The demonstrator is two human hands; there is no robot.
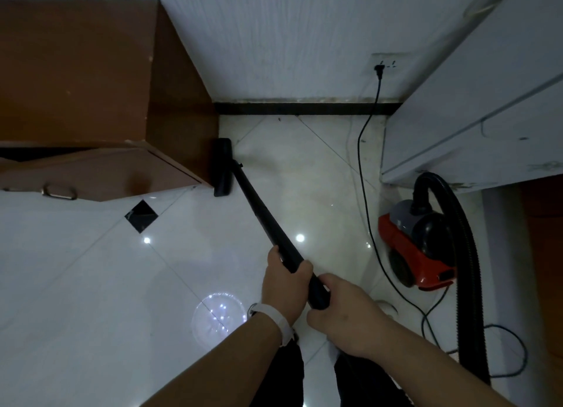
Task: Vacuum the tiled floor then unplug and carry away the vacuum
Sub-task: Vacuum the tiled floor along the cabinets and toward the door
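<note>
Both my hands hold the black vacuum wand (259,207). My left hand (285,281) grips it higher up the tube, and my right hand (344,312) grips its near end. The black floor nozzle (223,166) lies on the white tiled floor (91,269), right against the side of the brown cabinet. The red and grey vacuum body (414,251) stands on the floor at the right, with its black ribbed hose (466,269) arching up and down toward me. Its black cord (364,169) runs up to a plug (378,69) in the wall socket.
A brown cabinet (76,87) with a handled drawer (59,192) fills the left. A white cupboard (487,102) juts out at the right above the vacuum. A black skirting strip (304,108) lines the wall base. Loose cord loops (502,352) on the floor at the right.
</note>
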